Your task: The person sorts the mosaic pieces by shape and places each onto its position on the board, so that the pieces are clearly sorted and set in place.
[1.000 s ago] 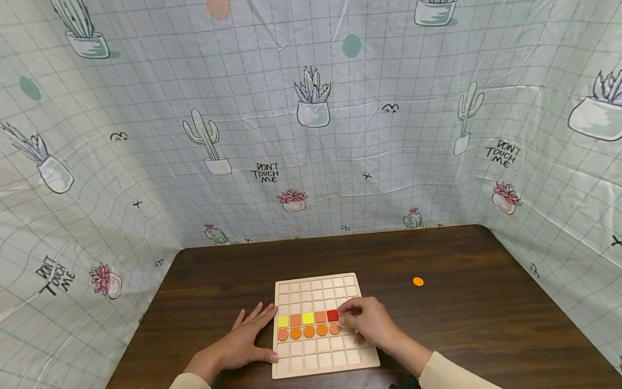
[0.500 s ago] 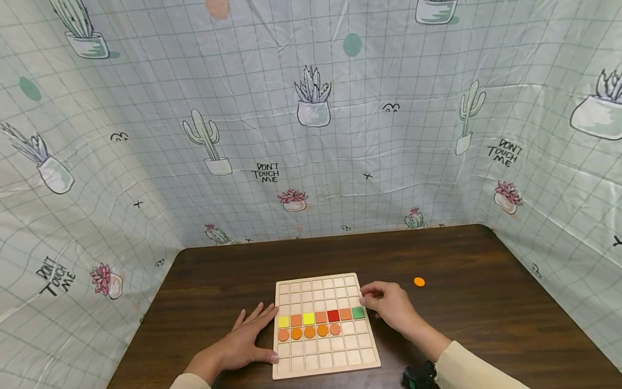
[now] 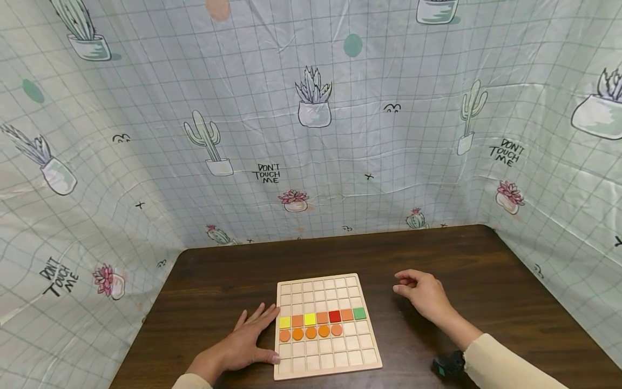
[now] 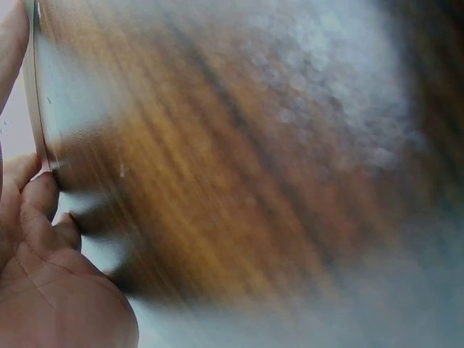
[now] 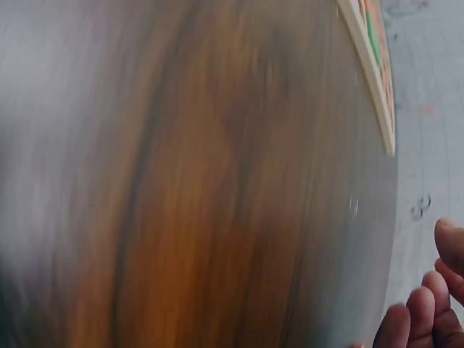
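Observation:
A light wooden grid board (image 3: 340, 359) lies on the table. One of its rows holds coloured square tiles, including a red tile (image 3: 335, 316) and, at the right end, a green tile (image 3: 359, 313). In the row nearer the person sit several orange discs (image 3: 311, 332). Fingers spread, the left hand (image 3: 243, 343) rests at the board's left edge, thumb and fingertips right at the rim. My right hand (image 3: 425, 294) is over the table to the right of the board, fingers loosely bent, nothing visible between them. It covers the spot where a loose orange disc lay.
The dark wooden table (image 3: 233, 270) backs onto a curtain (image 3: 369, 140) printed with cacti, which also hangs at both sides. Close to the right sleeve is a black wrist device (image 3: 449, 364).
The right hand has left the tile row and moved right, away from the board, uncovering the orange and green tiles. The loose disc is now hidden. The left hand stays put.

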`<state>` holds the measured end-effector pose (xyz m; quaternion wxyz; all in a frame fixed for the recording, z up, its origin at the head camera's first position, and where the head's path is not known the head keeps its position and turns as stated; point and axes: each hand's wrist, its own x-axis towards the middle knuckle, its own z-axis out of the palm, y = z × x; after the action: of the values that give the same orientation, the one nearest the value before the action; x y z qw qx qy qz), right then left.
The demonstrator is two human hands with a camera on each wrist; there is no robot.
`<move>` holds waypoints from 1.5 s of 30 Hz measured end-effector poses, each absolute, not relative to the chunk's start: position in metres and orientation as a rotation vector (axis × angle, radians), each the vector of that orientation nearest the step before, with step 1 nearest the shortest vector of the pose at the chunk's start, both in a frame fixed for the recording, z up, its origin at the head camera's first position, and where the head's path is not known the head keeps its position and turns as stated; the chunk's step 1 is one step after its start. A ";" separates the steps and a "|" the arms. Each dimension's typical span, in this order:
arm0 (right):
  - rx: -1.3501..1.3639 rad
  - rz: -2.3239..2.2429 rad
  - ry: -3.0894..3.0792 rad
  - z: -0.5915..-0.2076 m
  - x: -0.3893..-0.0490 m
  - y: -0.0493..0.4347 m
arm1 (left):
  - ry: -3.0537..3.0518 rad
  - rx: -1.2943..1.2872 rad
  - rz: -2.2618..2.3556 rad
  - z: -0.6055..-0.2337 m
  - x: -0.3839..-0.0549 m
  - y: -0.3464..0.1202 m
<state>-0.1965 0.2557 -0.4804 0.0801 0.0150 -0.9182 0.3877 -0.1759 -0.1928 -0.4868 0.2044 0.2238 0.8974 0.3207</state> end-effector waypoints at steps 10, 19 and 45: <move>0.027 1.040 -2.841 -0.482 -0.203 0.294 | 2.491 0.628 0.928 -0.489 -0.175 -0.194; 0.004 1.008 -2.899 -0.488 -0.210 0.308 | 2.503 0.625 0.924 -0.494 -0.177 -0.196; -0.014 1.049 -2.952 -0.488 -0.221 0.321 | 2.515 0.646 0.924 -0.491 -0.176 -0.195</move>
<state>-0.2208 0.3206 -0.4879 0.0041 -0.0043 -0.9423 0.3348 -0.1763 -0.1954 -0.4914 0.1915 0.2301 0.8957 0.3289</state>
